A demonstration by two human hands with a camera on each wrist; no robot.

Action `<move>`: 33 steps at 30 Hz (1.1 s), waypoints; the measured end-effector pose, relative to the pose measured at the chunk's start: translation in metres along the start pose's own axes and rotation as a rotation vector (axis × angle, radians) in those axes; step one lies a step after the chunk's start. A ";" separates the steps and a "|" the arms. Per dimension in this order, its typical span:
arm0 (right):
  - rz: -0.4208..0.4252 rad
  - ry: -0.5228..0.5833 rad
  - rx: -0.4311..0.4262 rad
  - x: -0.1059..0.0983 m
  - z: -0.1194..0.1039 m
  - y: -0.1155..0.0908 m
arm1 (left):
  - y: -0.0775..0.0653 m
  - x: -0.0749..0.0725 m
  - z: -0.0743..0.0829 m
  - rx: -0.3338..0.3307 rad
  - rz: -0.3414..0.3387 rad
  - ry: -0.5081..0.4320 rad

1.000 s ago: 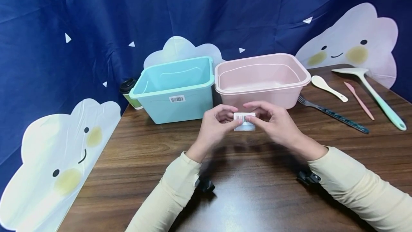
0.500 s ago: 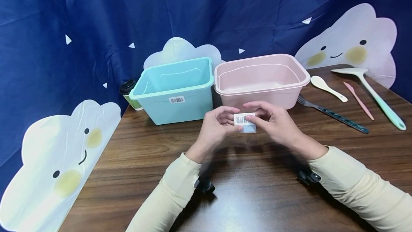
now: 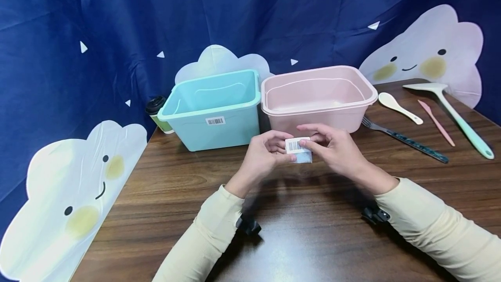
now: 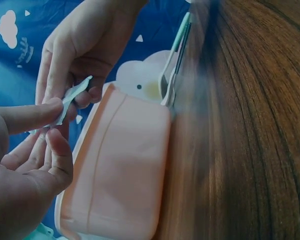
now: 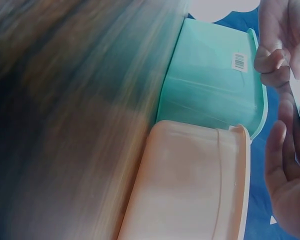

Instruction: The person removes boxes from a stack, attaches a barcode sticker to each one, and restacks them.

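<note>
A small flat packet (image 3: 303, 157), white with a barcode on top and pale blue below, is held up between both hands in front of the bins. My left hand (image 3: 259, 155) pinches its lower left side, thumb in front. On the upper right, the thumb of my right hand (image 3: 337, 149) presses beside the barcode, index finger raised apart. Seen edge-on in the left wrist view, the packet (image 4: 72, 97) looks thin and slightly bent. Most of its back is hidden by fingers. The right wrist view catches only a sliver of the packet (image 5: 297, 92).
Behind the hands stand a turquoise bin (image 3: 219, 129) and a pink bin (image 3: 313, 119), side by side. Rightward lie a fork (image 3: 407, 138), a white spoon (image 3: 399, 107), a pink knife (image 3: 436, 121) and a long green-handled utensil (image 3: 462, 116). A lidded cup (image 3: 158, 114) stands far left.
My left thumb has slid down off the barcode onto the packet's blue lower part. The packet has tilted slightly, showing more of its face. Both arms stay nearly in place.
</note>
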State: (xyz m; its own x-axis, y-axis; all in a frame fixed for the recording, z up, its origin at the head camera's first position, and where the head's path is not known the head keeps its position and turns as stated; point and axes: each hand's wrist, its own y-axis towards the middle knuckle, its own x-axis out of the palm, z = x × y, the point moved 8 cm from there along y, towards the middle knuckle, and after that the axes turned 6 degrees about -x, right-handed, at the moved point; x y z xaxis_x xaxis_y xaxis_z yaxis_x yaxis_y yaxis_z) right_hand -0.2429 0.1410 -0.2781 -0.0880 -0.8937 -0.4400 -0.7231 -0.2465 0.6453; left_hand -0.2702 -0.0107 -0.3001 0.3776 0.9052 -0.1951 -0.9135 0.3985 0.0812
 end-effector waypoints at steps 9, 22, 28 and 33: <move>0.031 -0.006 -0.035 -0.002 -0.001 -0.001 | 0.001 0.000 -0.004 -0.015 -0.002 0.011; 0.144 -0.070 -0.094 -0.009 -0.007 -0.003 | 0.001 0.003 -0.003 -0.025 -0.010 0.001; 0.192 -0.077 -0.092 -0.013 -0.005 -0.005 | 0.001 0.005 -0.006 -0.051 -0.022 0.002; 0.219 -0.045 -0.083 -0.016 -0.005 -0.004 | 0.001 0.004 -0.006 -0.055 -0.018 0.016</move>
State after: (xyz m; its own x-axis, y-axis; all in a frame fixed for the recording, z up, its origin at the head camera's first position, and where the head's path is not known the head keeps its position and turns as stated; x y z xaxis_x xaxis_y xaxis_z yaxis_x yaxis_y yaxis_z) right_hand -0.2351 0.1545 -0.2703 -0.2688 -0.9120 -0.3098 -0.6247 -0.0797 0.7768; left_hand -0.2706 -0.0075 -0.3068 0.3923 0.8953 -0.2112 -0.9136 0.4060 0.0240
